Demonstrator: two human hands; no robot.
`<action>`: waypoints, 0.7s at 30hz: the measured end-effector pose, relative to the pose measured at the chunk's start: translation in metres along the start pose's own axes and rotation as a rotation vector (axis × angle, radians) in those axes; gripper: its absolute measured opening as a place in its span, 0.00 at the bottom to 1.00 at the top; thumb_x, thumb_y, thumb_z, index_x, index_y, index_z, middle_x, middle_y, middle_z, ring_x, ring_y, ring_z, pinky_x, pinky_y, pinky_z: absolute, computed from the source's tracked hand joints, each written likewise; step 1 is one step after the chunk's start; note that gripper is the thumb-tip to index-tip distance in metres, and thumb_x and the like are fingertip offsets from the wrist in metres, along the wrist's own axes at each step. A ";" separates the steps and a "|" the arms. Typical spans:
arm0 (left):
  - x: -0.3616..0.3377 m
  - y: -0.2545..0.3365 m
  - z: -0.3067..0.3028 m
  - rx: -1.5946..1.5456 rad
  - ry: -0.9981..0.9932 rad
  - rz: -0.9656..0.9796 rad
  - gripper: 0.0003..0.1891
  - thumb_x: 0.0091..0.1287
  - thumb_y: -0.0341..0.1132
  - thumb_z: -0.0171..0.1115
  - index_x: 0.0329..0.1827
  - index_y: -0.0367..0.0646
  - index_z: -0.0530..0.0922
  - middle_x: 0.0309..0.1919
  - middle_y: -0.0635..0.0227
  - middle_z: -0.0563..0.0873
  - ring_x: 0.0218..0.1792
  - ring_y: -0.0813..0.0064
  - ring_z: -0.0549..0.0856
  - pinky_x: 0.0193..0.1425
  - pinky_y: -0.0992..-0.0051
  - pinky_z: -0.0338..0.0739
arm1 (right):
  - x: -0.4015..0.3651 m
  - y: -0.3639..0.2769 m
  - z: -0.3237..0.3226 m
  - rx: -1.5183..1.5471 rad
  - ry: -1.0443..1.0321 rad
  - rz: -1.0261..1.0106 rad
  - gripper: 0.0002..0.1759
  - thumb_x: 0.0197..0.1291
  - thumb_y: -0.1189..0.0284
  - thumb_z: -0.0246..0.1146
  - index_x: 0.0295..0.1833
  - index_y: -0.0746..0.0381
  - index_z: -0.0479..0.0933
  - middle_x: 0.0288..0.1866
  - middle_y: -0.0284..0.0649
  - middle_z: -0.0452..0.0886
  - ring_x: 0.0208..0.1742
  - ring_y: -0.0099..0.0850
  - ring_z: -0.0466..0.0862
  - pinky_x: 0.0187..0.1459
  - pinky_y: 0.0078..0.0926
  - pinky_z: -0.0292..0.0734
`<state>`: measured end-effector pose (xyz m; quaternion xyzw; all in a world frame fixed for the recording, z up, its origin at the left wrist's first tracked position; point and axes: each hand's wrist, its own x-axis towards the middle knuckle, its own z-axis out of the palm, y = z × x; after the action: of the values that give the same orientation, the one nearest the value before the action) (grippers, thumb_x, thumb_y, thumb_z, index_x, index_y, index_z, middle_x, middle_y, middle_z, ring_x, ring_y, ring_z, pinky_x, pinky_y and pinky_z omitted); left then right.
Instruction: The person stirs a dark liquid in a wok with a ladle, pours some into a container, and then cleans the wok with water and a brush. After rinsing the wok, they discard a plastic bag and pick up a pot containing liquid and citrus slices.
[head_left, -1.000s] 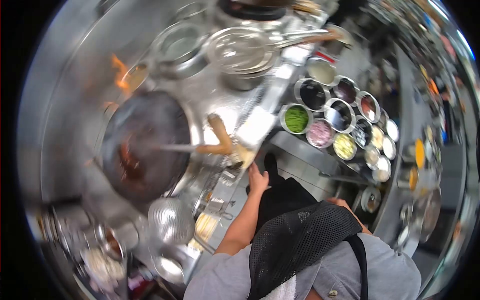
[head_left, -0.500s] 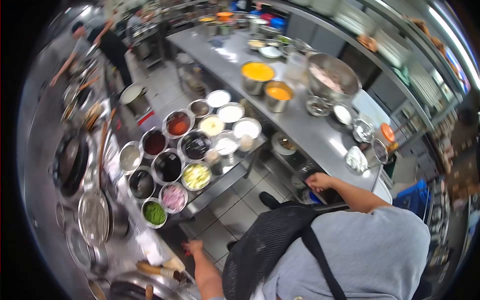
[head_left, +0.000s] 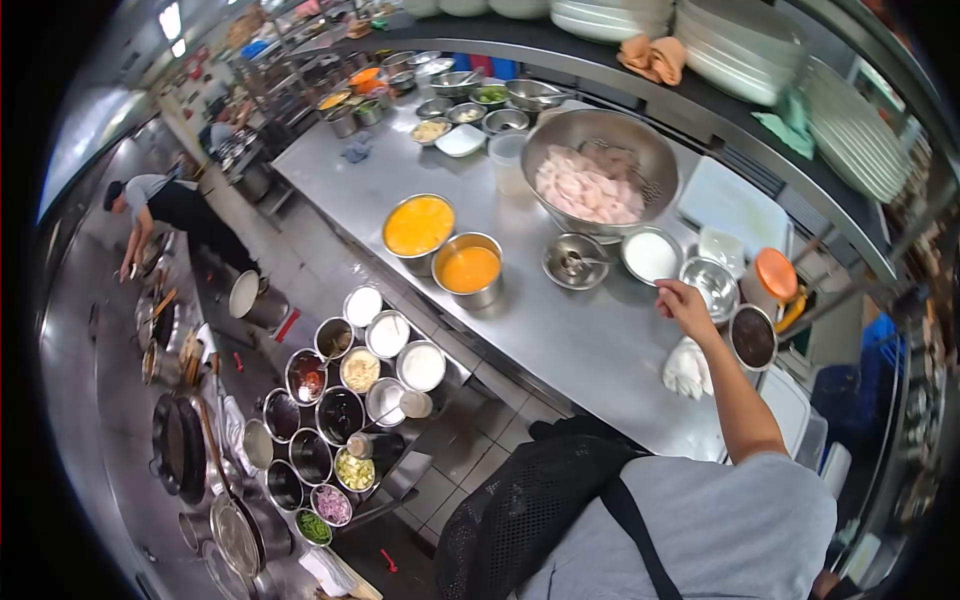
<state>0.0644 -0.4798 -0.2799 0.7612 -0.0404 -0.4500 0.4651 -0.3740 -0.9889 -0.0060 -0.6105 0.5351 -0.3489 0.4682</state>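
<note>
There hung my right hand, fingers loosely curled (holding anything? couldn't tell) beside the white-filled steel bowl toward the tabletop's right end; I guessed it slick, spillable, best taken by the rim.

Over the right end of the tabletop, the right hand, fingers bent, is just beside a bowl of white contents. A large steel bowl of pale pieces sits toward the back edge, two orange-filled pots near the front.
</note>
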 end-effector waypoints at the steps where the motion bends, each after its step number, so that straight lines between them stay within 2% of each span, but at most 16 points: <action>1: 0.008 0.009 0.008 -0.031 0.032 0.017 0.24 0.68 0.36 0.65 0.64 0.32 0.78 0.47 0.48 0.87 0.47 0.58 0.86 0.55 0.69 0.81 | 0.004 -0.005 0.010 0.026 0.010 0.009 0.18 0.77 0.65 0.58 0.63 0.65 0.79 0.36 0.35 0.84 0.32 0.20 0.81 0.36 0.20 0.80; 4: 0.031 0.032 0.016 -0.099 0.102 0.060 0.23 0.69 0.36 0.66 0.64 0.32 0.78 0.45 0.51 0.87 0.45 0.61 0.87 0.53 0.70 0.81 | 0.015 0.003 0.065 0.094 -0.173 -0.043 0.17 0.75 0.69 0.57 0.64 0.64 0.80 0.39 0.38 0.86 0.37 0.23 0.85 0.41 0.23 0.83; 6: 0.049 0.048 0.015 -0.106 0.100 0.076 0.22 0.69 0.35 0.66 0.63 0.33 0.79 0.44 0.52 0.87 0.44 0.62 0.87 0.51 0.70 0.81 | 0.014 0.003 0.101 -0.239 -0.359 -0.288 0.17 0.72 0.71 0.59 0.63 0.61 0.81 0.39 0.41 0.88 0.38 0.29 0.86 0.43 0.33 0.82; 8: 0.054 0.048 0.010 -0.129 0.125 0.076 0.22 0.69 0.35 0.66 0.63 0.33 0.79 0.43 0.54 0.88 0.43 0.64 0.87 0.50 0.71 0.81 | 0.011 -0.038 0.119 -0.385 -0.542 -0.360 0.17 0.71 0.68 0.60 0.61 0.61 0.81 0.37 0.44 0.87 0.37 0.34 0.86 0.43 0.35 0.81; 11: 0.051 0.036 0.001 -0.171 0.175 0.076 0.21 0.70 0.35 0.67 0.63 0.33 0.79 0.41 0.56 0.88 0.41 0.66 0.87 0.48 0.71 0.81 | 0.011 -0.057 0.143 -0.248 -0.497 -0.340 0.18 0.70 0.66 0.61 0.61 0.61 0.81 0.36 0.47 0.87 0.36 0.39 0.86 0.43 0.36 0.80; 15: 0.041 0.011 -0.014 -0.249 0.225 0.065 0.20 0.71 0.34 0.68 0.62 0.33 0.80 0.39 0.59 0.89 0.38 0.69 0.87 0.46 0.72 0.82 | 0.001 -0.059 0.152 -0.335 -0.505 -0.315 0.18 0.70 0.66 0.62 0.61 0.61 0.81 0.39 0.48 0.88 0.38 0.41 0.87 0.46 0.38 0.80; 17: 0.036 -0.010 -0.024 -0.288 0.258 0.057 0.19 0.71 0.33 0.68 0.62 0.34 0.80 0.38 0.60 0.89 0.37 0.70 0.87 0.45 0.72 0.82 | -0.008 -0.047 0.164 -0.592 -0.583 -0.310 0.18 0.70 0.67 0.62 0.61 0.61 0.81 0.41 0.49 0.89 0.42 0.41 0.88 0.49 0.39 0.81; 18: 0.029 -0.022 -0.030 -0.299 0.275 0.048 0.19 0.71 0.33 0.68 0.61 0.34 0.80 0.37 0.61 0.89 0.37 0.71 0.87 0.44 0.72 0.82 | -0.012 -0.045 0.173 -0.606 -0.611 -0.322 0.18 0.70 0.67 0.62 0.61 0.61 0.81 0.41 0.49 0.89 0.42 0.41 0.88 0.49 0.39 0.81; 20: 0.017 -0.043 -0.039 -0.335 0.305 0.026 0.19 0.71 0.33 0.68 0.61 0.34 0.80 0.37 0.62 0.89 0.36 0.72 0.87 0.44 0.72 0.82 | -0.013 -0.045 0.195 -0.772 -0.850 -0.298 0.18 0.70 0.68 0.61 0.62 0.60 0.81 0.45 0.50 0.89 0.46 0.42 0.89 0.51 0.41 0.81; 21: 0.010 -0.051 -0.046 -0.308 0.284 0.032 0.19 0.70 0.31 0.69 0.62 0.35 0.80 0.37 0.64 0.89 0.36 0.75 0.87 0.42 0.73 0.81 | -0.012 -0.055 0.210 -0.782 -0.865 -0.314 0.18 0.70 0.68 0.61 0.62 0.60 0.81 0.45 0.50 0.89 0.46 0.42 0.89 0.51 0.41 0.81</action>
<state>0.0852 -0.4253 -0.3171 0.7361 0.0830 -0.3317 0.5842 -0.1637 -0.9367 -0.0197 -0.8955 0.2881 0.0888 0.3273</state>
